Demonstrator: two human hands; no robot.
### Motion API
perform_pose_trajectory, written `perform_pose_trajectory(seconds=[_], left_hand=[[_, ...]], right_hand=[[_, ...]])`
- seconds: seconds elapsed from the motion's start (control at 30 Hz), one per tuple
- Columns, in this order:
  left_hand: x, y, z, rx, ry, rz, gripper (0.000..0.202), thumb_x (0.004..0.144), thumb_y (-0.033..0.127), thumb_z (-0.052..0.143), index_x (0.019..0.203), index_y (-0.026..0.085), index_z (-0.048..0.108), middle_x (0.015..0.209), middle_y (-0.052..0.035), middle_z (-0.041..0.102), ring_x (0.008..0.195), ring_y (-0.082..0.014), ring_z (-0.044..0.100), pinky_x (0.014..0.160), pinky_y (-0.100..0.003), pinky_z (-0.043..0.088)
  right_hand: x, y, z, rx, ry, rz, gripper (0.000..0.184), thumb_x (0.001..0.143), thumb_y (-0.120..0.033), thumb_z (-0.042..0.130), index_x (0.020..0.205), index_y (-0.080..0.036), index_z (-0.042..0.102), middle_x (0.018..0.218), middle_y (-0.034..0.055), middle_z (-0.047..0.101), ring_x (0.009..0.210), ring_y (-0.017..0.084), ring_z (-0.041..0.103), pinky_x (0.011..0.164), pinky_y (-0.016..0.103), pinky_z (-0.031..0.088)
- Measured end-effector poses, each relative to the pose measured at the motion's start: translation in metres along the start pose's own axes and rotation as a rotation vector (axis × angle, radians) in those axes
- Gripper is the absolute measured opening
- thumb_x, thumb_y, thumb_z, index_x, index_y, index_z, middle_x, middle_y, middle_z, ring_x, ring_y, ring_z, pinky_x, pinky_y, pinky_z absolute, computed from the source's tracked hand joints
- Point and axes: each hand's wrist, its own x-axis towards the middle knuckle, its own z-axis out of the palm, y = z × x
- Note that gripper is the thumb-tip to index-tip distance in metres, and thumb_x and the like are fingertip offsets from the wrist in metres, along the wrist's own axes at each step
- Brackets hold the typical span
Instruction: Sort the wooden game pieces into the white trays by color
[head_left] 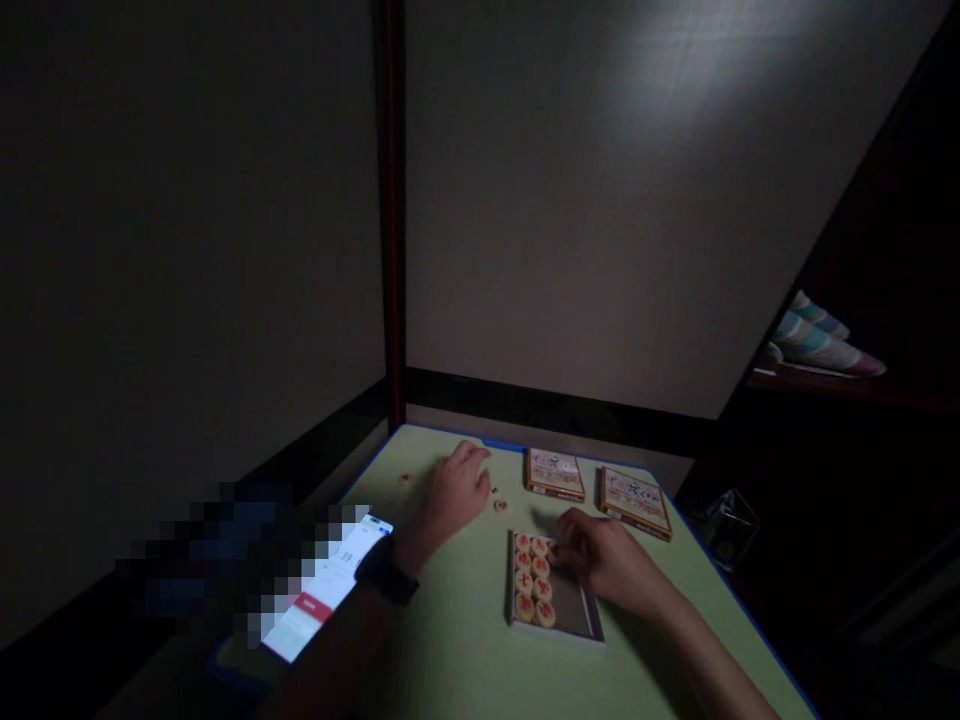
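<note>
An open box (574, 605) holds several round xiangqi pieces (524, 583) with red characters, set in two columns on its left side. My right hand (611, 560) is over the upper part of this box, its fingers closed on a xiangqi piece (553, 553) beside the top row. Farther back, my left hand (457, 487) hovers low above the table with its fingers apart and partly bent. Just right of it lie a few loose pieces (500, 505). Another small piece (405, 478) rests to its left. A dark watch (386, 572) is on my left wrist.
Two flat printed boxes, a left one (555, 473) and a right one (635, 500), lie at the back of the pale green table (442, 640). A lit phone (322, 590) is at the left edge. Walls stand behind and left.
</note>
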Motion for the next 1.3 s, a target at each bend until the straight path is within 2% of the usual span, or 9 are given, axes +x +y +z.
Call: perform_pose_trajectory(seconds=[0.07, 0.2, 0.3, 0.4, 0.6, 0.8, 1.0, 1.17, 1.3], left_hand=[[0.015, -0.031, -0.018, 0.145, -0.052, -0.038, 0.036, 0.091, 0.013, 0.042, 0.12, 0.017, 0.063, 0.125, -0.0127, 0.061, 0.114, -0.0244, 0.06, 0.103, -0.035, 0.045], [0.029, -0.084, -0.037, 0.324, -0.309, -0.151, 0.03, 0.079, 0.006, 0.053, 0.104, 0.011, 0.069, 0.114, -0.021, 0.066, 0.104, -0.0318, 0.065, 0.087, -0.039, 0.051], [0.029, -0.102, -0.031, 0.334, -0.385, -0.157, 0.023, 0.072, 0.006, 0.061, 0.092, 0.013, 0.07, 0.104, -0.0183, 0.07, 0.098, -0.0305, 0.067, 0.079, -0.034, 0.052], [0.026, -0.107, -0.021, 0.325, -0.398, -0.136, 0.022, 0.07, 0.005, 0.061, 0.087, 0.016, 0.069, 0.1, -0.0146, 0.07, 0.097, -0.0267, 0.067, 0.077, -0.029, 0.05], [0.023, -0.107, -0.012, 0.317, -0.38, -0.125, 0.02, 0.073, 0.005, 0.058, 0.087, 0.015, 0.067, 0.1, -0.0157, 0.069, 0.093, -0.0255, 0.066, 0.076, -0.03, 0.049], [0.023, -0.101, -0.017, 0.301, -0.346, -0.088, 0.022, 0.075, 0.005, 0.055, 0.09, 0.014, 0.067, 0.099, -0.0146, 0.068, 0.097, -0.0253, 0.065, 0.083, -0.031, 0.05], [0.025, -0.065, -0.02, 0.217, -0.256, 0.036, 0.023, 0.08, 0.008, 0.05, 0.096, 0.014, 0.067, 0.102, -0.0127, 0.068, 0.101, -0.0232, 0.062, 0.092, -0.031, 0.047], [0.016, -0.026, 0.003, 0.047, -0.167, 0.224, 0.025, 0.084, 0.008, 0.048, 0.097, 0.018, 0.066, 0.103, -0.0068, 0.066, 0.101, -0.0185, 0.061, 0.092, -0.027, 0.046], [0.005, -0.014, 0.029, -0.134, -0.067, 0.28, 0.022, 0.085, 0.009, 0.054, 0.099, 0.02, 0.067, 0.105, -0.0045, 0.065, 0.097, -0.0162, 0.062, 0.089, -0.026, 0.047]], right_hand=[[0.002, 0.002, -0.001, -0.031, 0.035, 0.018, 0.028, 0.078, -0.012, 0.055, 0.105, -0.02, 0.06, 0.081, 0.0026, 0.074, 0.071, 0.018, 0.066, 0.062, 0.024, 0.036], [0.006, 0.008, 0.001, -0.108, 0.11, 0.079, 0.025, 0.086, -0.016, 0.05, 0.108, -0.02, 0.061, 0.084, 0.0036, 0.075, 0.075, 0.02, 0.068, 0.065, 0.025, 0.037], [0.009, 0.013, 0.004, -0.175, 0.152, 0.098, 0.024, 0.091, -0.019, 0.047, 0.109, -0.02, 0.062, 0.087, 0.0051, 0.076, 0.078, 0.021, 0.07, 0.066, 0.026, 0.037], [0.011, 0.016, 0.007, -0.217, 0.157, 0.1, 0.023, 0.094, -0.021, 0.045, 0.109, -0.021, 0.063, 0.089, 0.0065, 0.076, 0.077, 0.021, 0.07, 0.064, 0.026, 0.036], [0.011, 0.016, 0.006, -0.298, 0.128, 0.111, 0.023, 0.095, -0.021, 0.045, 0.108, -0.021, 0.064, 0.088, 0.0083, 0.077, 0.079, 0.022, 0.07, 0.063, 0.026, 0.033], [0.01, 0.014, 0.004, -0.325, 0.124, 0.123, 0.026, 0.097, -0.023, 0.043, 0.11, -0.021, 0.065, 0.091, 0.0097, 0.076, 0.08, 0.023, 0.07, 0.063, 0.027, 0.034], [0.011, 0.013, 0.005, -0.334, 0.134, 0.116, 0.026, 0.097, -0.022, 0.043, 0.111, -0.021, 0.065, 0.091, 0.0102, 0.076, 0.081, 0.023, 0.071, 0.064, 0.027, 0.034], [0.01, 0.013, 0.005, -0.314, 0.146, 0.127, 0.026, 0.096, -0.022, 0.044, 0.11, -0.021, 0.066, 0.093, 0.0094, 0.076, 0.081, 0.022, 0.07, 0.065, 0.027, 0.035], [0.012, 0.015, 0.007, -0.309, 0.185, 0.123, 0.026, 0.096, -0.023, 0.044, 0.108, -0.02, 0.066, 0.09, 0.0096, 0.076, 0.08, 0.023, 0.07, 0.064, 0.027, 0.036]])
